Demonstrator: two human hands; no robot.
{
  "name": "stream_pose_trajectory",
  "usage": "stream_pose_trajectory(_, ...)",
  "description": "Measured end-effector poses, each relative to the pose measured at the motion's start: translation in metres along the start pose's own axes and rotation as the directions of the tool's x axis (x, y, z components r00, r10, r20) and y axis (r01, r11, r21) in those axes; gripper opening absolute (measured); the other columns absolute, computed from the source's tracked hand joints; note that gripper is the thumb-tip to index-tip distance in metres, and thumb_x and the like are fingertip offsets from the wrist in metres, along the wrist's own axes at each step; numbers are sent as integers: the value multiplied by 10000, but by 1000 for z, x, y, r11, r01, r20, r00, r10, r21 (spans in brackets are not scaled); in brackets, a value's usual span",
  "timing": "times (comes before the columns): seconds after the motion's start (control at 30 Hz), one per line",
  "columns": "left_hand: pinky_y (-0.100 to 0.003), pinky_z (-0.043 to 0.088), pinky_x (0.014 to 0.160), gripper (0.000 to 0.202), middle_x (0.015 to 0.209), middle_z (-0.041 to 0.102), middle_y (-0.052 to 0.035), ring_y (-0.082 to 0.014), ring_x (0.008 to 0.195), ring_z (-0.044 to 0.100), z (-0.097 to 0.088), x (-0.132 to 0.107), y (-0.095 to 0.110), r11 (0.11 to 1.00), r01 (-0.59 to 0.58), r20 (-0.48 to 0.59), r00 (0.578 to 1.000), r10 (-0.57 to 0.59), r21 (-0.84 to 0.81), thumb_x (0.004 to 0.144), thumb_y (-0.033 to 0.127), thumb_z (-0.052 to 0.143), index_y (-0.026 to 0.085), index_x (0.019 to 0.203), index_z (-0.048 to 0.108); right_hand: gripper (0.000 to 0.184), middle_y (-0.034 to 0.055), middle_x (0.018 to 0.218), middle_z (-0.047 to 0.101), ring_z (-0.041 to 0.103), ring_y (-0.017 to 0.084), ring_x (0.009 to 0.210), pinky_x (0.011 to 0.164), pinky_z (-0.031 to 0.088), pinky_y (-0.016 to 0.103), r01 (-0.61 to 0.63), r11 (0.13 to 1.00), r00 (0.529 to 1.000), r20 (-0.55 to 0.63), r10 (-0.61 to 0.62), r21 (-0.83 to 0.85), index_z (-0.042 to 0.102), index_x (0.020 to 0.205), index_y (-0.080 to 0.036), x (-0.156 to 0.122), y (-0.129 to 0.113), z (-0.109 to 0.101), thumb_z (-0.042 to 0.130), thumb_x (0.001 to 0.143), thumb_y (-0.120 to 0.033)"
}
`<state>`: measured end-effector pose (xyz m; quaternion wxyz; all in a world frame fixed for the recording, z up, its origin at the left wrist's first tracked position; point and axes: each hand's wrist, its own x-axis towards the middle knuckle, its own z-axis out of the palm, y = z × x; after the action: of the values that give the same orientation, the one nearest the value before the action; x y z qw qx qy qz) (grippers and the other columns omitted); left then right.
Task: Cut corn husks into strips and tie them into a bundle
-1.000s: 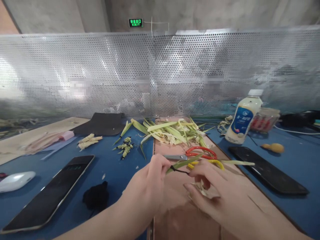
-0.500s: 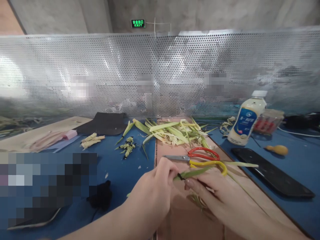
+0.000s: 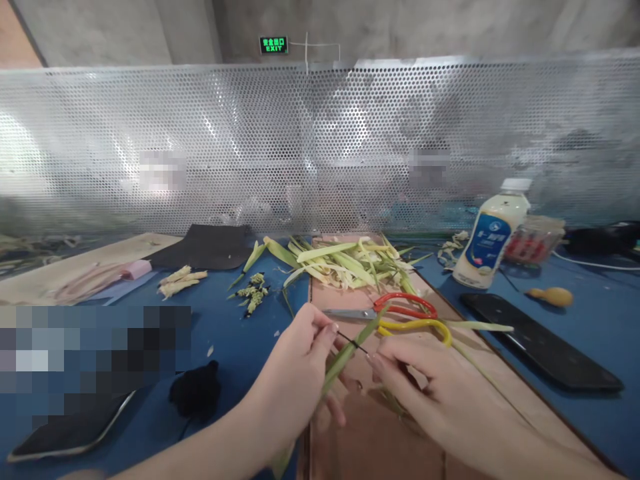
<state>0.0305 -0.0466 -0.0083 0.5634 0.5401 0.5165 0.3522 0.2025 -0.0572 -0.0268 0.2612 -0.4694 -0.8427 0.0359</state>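
A long green leaf strip (image 3: 339, 368) slants between my two hands, with a black thread (image 3: 356, 345) round it. My left hand (image 3: 305, 360) pinches one end of the thread between thumb and forefinger, and its lower fingers lie behind the leaf strip. The other end of the thread is pinched in the fingertips of my right hand (image 3: 415, 373). Just beyond the hands lie scissors (image 3: 383, 312) with one red and one yellow handle. A heap of pale green leaf strips (image 3: 355, 263) is behind them. Several small green knotted pieces (image 3: 254, 293) rest to the left.
A ball of black thread (image 3: 196, 391) and a dark phone-like object (image 3: 70, 427) lie at left. To the right are a black phone (image 3: 540, 343), a drink bottle (image 3: 493, 233) and a small yellow gourd-shaped thing (image 3: 553, 297). A perforated metal screen (image 3: 250, 147) stands behind.
The leaf strip has turned from nearly level to a steep slant. My hands have drawn apart a little, and the black thread now shows stretched between them.
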Motion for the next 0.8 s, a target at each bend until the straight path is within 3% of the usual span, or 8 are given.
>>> stream_pose_trajectory(0.17, -307, 521, 485, 125, 648, 580, 15, -154, 545, 602, 1, -1, 3, 985, 33, 32, 999, -28, -167, 912, 309, 366, 211, 836, 357, 314, -50, 502, 353, 335, 72, 454, 421, 250, 193, 17, 989, 999, -37, -12, 146, 291, 571, -189, 3, -8, 0, 391, 868, -201)
stream_pose_trajectory(0.33, -241, 438, 552, 139, 741, 601, 4, -108, 556, 550, -1, -2, 3, 998, -17, -62, 998, 13, -60, 892, 285, 431, 184, 797, 432, 291, -51, 496, 312, 309, 71, 461, 423, 239, 193, -19, 974, 999, -39, 28, 225, 249, 552, -190, 6, -11, -2, 393, 798, -134)
stream_pose_trajectory(0.43, -223, 393, 615, 151, 752, 572, 10, -102, 647, 521, -6, 2, -1, 995, -93, -44, 995, 91, -42, 871, 281, 487, 161, 779, 496, 283, -53, 517, 288, 293, 75, 479, 437, 238, 198, -75, 953, 997, -2, 79, 295, 240, 565, -194, 6, -5, 1, 388, 802, -150)
stream_pose_trajectory(0.5, -217, 372, 645, 163, 754, 559, 15, -94, 677, 493, -9, 5, -4, 988, -115, -3, 993, 115, -102, 866, 302, 517, 156, 796, 525, 277, -52, 529, 296, 295, 78, 488, 444, 238, 202, -135, 925, 991, 57, 123, 355, 254, 577, -196, 7, 0, 2, 370, 827, -181)
stream_pose_trajectory(0.67, -220, 374, 696, 147, 903, 610, -10, -89, 743, 523, -11, 6, -10, 878, -37, 204, 967, 152, -478, 868, 291, 545, 165, 798, 521, 272, -44, 554, 354, 332, 85, 522, 476, 259, 207, -263, 888, 964, 138, 227, 377, 355, 595, -184, 9, 4, 0, 376, 854, -264)
stream_pose_trajectory(0.8, -191, 336, 628, 168, 791, 585, 4, -62, 648, 474, -11, 7, -12, 868, -6, 253, 956, 151, -496, 873, 286, 541, 154, 771, 522, 235, -48, 544, 342, 319, 81, 516, 469, 252, 204, -279, 862, 958, 184, 219, 423, 361, 584, -182, 9, 6, 0, 393, 816, -210)
